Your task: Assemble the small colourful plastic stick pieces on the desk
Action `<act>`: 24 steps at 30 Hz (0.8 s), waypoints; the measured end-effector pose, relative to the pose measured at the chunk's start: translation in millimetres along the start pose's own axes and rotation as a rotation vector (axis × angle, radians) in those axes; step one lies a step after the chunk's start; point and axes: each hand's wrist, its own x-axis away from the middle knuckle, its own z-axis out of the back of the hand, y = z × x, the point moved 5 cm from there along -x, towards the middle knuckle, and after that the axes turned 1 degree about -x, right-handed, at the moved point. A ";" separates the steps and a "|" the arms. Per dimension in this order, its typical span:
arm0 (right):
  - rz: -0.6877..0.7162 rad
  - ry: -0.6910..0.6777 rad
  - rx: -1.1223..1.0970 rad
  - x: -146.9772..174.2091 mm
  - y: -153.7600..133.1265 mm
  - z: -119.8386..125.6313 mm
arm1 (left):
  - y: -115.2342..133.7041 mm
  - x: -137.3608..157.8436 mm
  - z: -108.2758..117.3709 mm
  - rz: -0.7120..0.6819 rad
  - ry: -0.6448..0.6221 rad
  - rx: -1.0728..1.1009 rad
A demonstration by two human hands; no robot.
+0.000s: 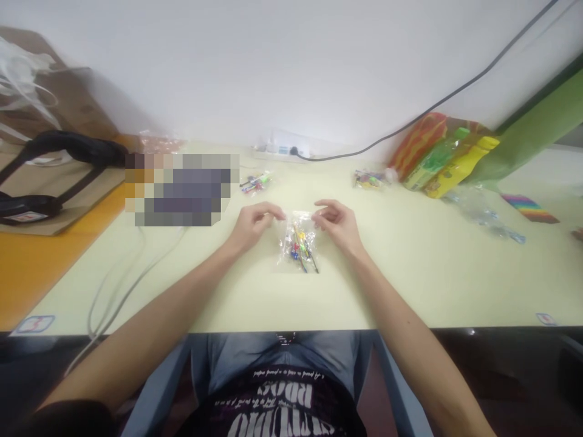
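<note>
A small clear plastic bag (298, 243) lies in front of me near the middle of the table. Through its film show several small colourful pieces and thin dark sticks, too small to name. At the bag's upper left corner, my left hand (255, 223) is closed in a pinch on the film. My right hand (337, 226) pinches the upper right corner, with its fingers curled. Between them the bag's top edge stretches across.
Two similar bags of colourful pieces, one at left (256, 182) and one at right (368, 179), lie farther back. A power strip (282, 149) sits by the wall. Bottles (462, 167) stand right; a pixelated dark object (186, 191) and cables (122, 297) are left.
</note>
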 end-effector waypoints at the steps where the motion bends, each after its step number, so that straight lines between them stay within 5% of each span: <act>1: 0.004 0.002 -0.005 0.2 -0.6 0.0 | -1.0 -0.3 -0.4 0.014 -0.001 0.015; 9: 0.056 -0.034 0.032 5.5 -4.1 -7.3 | -18.8 -7.3 -9.1 0.220 -0.012 0.245; 24: -0.026 -0.225 0.086 10.7 -1.0 -26.4 | -3.4 -0.2 -19.3 0.111 -0.104 0.071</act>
